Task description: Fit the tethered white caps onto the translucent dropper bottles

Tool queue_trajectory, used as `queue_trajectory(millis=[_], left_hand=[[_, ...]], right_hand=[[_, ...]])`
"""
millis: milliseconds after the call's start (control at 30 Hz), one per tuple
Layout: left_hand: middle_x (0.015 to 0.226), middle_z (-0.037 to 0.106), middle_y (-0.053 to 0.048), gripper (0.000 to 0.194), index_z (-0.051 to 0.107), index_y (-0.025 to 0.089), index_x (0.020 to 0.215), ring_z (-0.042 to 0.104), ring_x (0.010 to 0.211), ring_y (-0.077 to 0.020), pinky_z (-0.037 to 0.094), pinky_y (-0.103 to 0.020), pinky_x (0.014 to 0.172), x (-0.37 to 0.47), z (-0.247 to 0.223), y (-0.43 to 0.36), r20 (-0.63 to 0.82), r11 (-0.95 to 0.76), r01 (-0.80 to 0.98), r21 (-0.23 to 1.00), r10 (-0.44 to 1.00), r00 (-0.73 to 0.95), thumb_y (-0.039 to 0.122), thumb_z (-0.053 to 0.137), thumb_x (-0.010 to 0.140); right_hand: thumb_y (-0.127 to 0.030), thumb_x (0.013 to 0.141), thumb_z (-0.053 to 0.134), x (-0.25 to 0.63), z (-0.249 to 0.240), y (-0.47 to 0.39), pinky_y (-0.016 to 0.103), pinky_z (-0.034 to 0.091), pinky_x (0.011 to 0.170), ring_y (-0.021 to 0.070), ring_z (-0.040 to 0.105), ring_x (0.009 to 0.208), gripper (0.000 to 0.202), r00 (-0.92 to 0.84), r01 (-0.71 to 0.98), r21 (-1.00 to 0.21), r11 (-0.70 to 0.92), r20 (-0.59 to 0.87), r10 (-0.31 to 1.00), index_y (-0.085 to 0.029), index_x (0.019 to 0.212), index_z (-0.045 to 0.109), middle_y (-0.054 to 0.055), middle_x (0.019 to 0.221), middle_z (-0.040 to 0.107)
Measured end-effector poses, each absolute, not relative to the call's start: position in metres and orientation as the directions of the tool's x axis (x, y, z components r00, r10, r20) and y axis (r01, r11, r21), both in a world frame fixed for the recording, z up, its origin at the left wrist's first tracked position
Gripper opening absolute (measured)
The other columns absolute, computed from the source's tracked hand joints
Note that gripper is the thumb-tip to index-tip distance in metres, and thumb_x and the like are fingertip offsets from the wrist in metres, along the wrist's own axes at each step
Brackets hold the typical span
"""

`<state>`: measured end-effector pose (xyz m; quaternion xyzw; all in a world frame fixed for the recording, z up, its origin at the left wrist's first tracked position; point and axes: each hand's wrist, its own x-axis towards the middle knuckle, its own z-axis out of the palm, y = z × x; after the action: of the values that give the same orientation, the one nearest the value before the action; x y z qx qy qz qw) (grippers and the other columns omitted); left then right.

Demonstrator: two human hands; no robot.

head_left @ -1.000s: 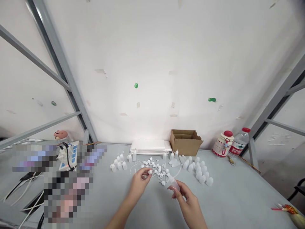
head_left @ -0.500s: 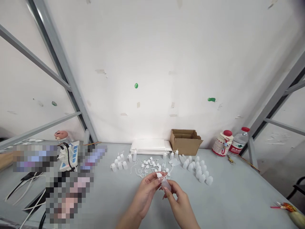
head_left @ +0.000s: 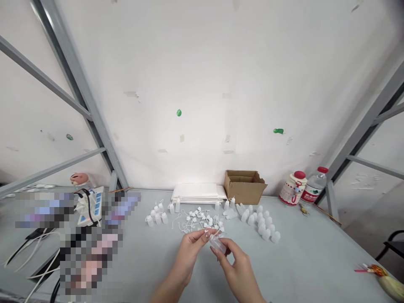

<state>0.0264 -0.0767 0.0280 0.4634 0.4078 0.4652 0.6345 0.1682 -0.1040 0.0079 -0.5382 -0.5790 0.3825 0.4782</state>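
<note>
My right hand (head_left: 232, 259) grips a small translucent squeeze bottle (head_left: 217, 243) by its body, tilted with its neck toward the left. At that neck, the fingers of my left hand (head_left: 193, 248) are pinched on a white cap (head_left: 207, 232), mostly covered by the fingertips. Just beyond both hands lies a loose heap of white caps with thin straps (head_left: 202, 219). Capped little bottles (head_left: 157, 218) stand in a group to the left. Several bottles without visible caps (head_left: 261, 223) stand to the right of the heap.
Behind the heap are a stack of white flat packs (head_left: 198, 193) and an open cardboard box (head_left: 244, 189). A red-lidded flask (head_left: 293, 189) and a water bottle (head_left: 316, 185) stand at the back right. A power strip (head_left: 94, 206) with cables lies on the left.
The bottle in my right hand has tilted further toward lying flat. My left fingers have closed over the cap, which now shows less. The view has shifted slightly.
</note>
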Motion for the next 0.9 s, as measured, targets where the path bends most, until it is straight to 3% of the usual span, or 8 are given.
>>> queue_trajectory(millis=[100,200,267,333,500,600,700,900], left_hand=[[0.105,0.067,-0.009,0.029,0.073,0.020,0.088,0.051,0.111,-0.0278,0.030,-0.042,0.101,0.027,0.026,-0.077,-0.031,0.088,-0.231,0.969,0.970,0.242,0.042,0.060,0.075],[0.113,0.063,-0.011,0.029,0.073,0.020,0.084,0.048,0.115,-0.0286,0.032,-0.042,0.100,0.028,0.023,-0.075,0.023,0.034,-0.253,0.967,0.975,0.219,0.044,0.060,0.074],[0.119,0.059,-0.011,0.029,0.073,0.020,0.084,0.047,0.116,-0.0291,0.035,-0.042,0.098,0.026,0.021,-0.074,0.059,-0.013,-0.223,0.975,0.978,0.201,0.044,0.059,0.075],[0.119,0.059,-0.010,0.027,0.074,0.020,0.082,0.049,0.114,-0.0291,0.036,-0.041,0.096,0.023,0.020,-0.072,0.089,-0.050,-0.179,0.983,0.973,0.215,0.042,0.060,0.075],[0.092,0.071,-0.008,0.026,0.073,0.019,0.079,0.060,0.094,-0.0265,0.041,-0.040,0.090,0.016,0.019,-0.069,0.015,0.030,-0.167,0.986,0.965,0.262,0.041,0.060,0.074],[0.093,0.071,-0.008,0.029,0.073,0.018,0.079,0.059,0.094,-0.0262,0.040,-0.039,0.090,0.017,0.011,-0.068,-0.026,0.060,-0.180,0.982,0.982,0.186,0.043,0.060,0.073],[0.093,0.071,-0.008,0.032,0.072,0.018,0.082,0.058,0.097,-0.0264,0.037,-0.039,0.093,0.020,0.002,-0.068,-0.069,0.088,-0.219,0.972,0.993,0.092,0.046,0.062,0.071],[0.092,0.070,-0.011,0.040,0.072,0.015,0.082,0.057,0.097,-0.0273,0.036,-0.041,0.093,0.025,0.004,-0.074,-0.114,0.154,-0.312,0.938,0.983,0.143,0.052,0.062,0.069]], right_hand=[[-0.050,0.072,0.063,0.170,0.017,-0.102,0.024,0.034,0.053,0.0117,0.042,0.051,0.035,-0.125,-0.078,-0.995,-0.066,-0.056,0.991,-0.016,0.073,0.063,-0.003,0.051,0.048],[-0.049,0.076,0.061,0.173,0.020,-0.099,0.022,0.027,0.048,0.0059,0.027,0.040,0.036,-0.442,-0.401,-0.832,-0.383,-0.190,0.877,-0.013,0.072,0.063,-0.007,0.043,0.036],[-0.046,0.077,0.060,0.175,0.018,-0.098,0.021,0.025,0.047,0.0044,0.023,0.039,0.035,-0.575,-0.468,-0.707,-0.530,-0.212,0.790,-0.012,0.073,0.063,-0.009,0.043,0.033],[-0.044,0.077,0.061,0.175,0.017,-0.097,0.021,0.025,0.047,0.0038,0.024,0.038,0.033,-0.607,-0.480,-0.665,-0.572,-0.219,0.764,-0.011,0.072,0.062,-0.009,0.043,0.032],[-0.050,0.072,0.064,0.166,0.022,-0.097,0.022,0.027,0.046,0.0039,0.023,0.036,0.038,-0.511,-0.456,-0.756,-0.469,-0.209,0.834,-0.012,0.072,0.060,-0.010,0.038,0.034],[-0.058,0.069,0.063,0.157,0.019,-0.095,0.022,0.027,0.046,0.0049,0.027,0.035,0.045,-0.328,-0.400,-0.845,-0.355,-0.230,0.916,-0.015,0.076,0.056,-0.008,0.038,0.043],[-0.061,0.061,0.067,0.151,0.010,-0.092,0.022,0.030,0.048,0.0080,0.041,0.041,0.052,-0.158,-0.315,-0.911,-0.264,-0.224,0.962,-0.016,0.081,0.054,-0.003,0.047,0.057],[-0.056,0.058,0.072,0.155,0.000,-0.090,0.025,0.039,0.053,0.0117,0.050,0.049,0.047,-0.068,-0.301,-0.945,-0.126,-0.111,0.992,-0.015,0.077,0.056,0.002,0.058,0.064]])
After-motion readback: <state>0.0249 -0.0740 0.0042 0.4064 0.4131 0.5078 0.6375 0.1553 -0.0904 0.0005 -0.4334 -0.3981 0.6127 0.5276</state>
